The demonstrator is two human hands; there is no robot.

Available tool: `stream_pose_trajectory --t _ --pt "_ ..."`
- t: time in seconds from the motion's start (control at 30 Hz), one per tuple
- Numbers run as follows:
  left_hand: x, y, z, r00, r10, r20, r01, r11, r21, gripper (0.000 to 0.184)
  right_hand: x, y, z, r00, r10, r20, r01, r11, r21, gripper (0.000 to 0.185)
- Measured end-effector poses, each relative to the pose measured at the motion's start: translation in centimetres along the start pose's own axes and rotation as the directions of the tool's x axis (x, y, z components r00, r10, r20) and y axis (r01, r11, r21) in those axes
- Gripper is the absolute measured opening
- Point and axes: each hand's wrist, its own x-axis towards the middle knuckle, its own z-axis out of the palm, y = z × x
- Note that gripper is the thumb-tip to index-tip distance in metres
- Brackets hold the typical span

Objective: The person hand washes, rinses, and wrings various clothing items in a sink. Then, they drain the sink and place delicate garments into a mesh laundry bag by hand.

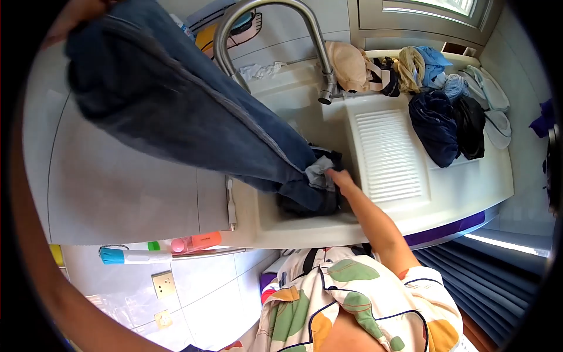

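Dark blue jeans (193,111) stretch from the upper left down into the white sink basin (264,220). High at the upper left, my left hand (73,20) grips one end of them, partly cut off by the view's edge. My right hand (340,178) is low in the basin, closed on a whitish piece of cloth (319,173) that lies against the lower part of the jeans. The rest of the jeans is bunched on the basin floor below the curved metal faucet (278,6).
A ribbed washboard (390,155) is right of the basin. Dark bundled clothes (434,126), a beige bra (346,64), other small garments and white slippers (492,88) line the back and right. A white brush (231,205) hangs at the left rim.
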Motion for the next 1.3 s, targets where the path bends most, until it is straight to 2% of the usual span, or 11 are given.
stream_pose_trajectory --t 0.07,0.33,0.4,0.47,0.6,0.7,0.83,0.93,1.0,1.1,1.3 --pt "1.1 -0.2 1.1 0.996 0.074 -0.043 -0.077 0.995 -0.058 0.028 -3.9 -4.7 -4.5 0.981 -0.153 0.120 0.106 0.937 0.334 0.045" --pt "6.1 9.1 21.3 0.859 0.485 0.161 -0.422 0.851 -0.313 0.040 -13.8 -18.1 -10.9 0.698 -0.705 0.126 0.696 0.709 0.110 0.020" --pt "6.5 11.5 25.9 0.748 0.639 -0.181 -0.610 0.554 -0.567 0.072 -15.5 -20.0 -10.6 0.627 -0.749 0.214 0.746 0.656 0.112 0.020" --pt "6.9 13.0 28.2 0.832 0.540 -0.127 -0.379 0.386 -0.841 0.074 -16.1 -20.6 -10.7 0.611 -0.744 0.270 0.734 0.660 0.157 0.020" --pt "9.2 11.9 29.8 0.862 0.507 0.001 -0.360 0.613 -0.703 0.055 -13.0 -17.3 -9.8 0.507 -0.835 0.214 0.519 0.494 0.698 0.034" --pt "8.1 11.9 25.4 0.880 0.331 0.342 -0.201 0.910 -0.362 0.031 -8.8 -11.9 -9.5 0.515 -0.856 -0.036 0.851 0.506 0.138 0.037" --pt "6.9 11.6 18.8 0.821 0.565 0.084 -0.485 0.767 -0.421 0.019 -4.0 -3.5 -3.6 0.764 -0.644 -0.019 0.617 0.740 -0.266 0.050" --pt "4.6 9.8 12.5 0.852 0.523 0.009 -0.494 0.811 -0.314 0.023 -2.0 -4.3 -2.6 0.770 -0.630 -0.102 0.633 0.774 -0.005 0.047" --pt "2.0 8.6 8.6 0.926 0.375 -0.036 -0.364 0.864 -0.348 0.024 -5.1 -9.3 -6.4 0.849 -0.391 0.355 0.196 0.858 0.476 0.050" --pt "-1.0 4.0 5.1 0.957 0.190 -0.218 -0.289 0.625 -0.725 0.024 -9.8 -15.6 -10.7 0.722 -0.622 0.303 0.466 0.760 0.453 0.031" --pt "-4.7 1.7 5.5 0.769 -0.065 -0.635 -0.440 0.666 -0.602 0.018 -15.5 -25.0 -15.0 0.488 -0.873 -0.002 0.793 0.443 0.418 0.039"
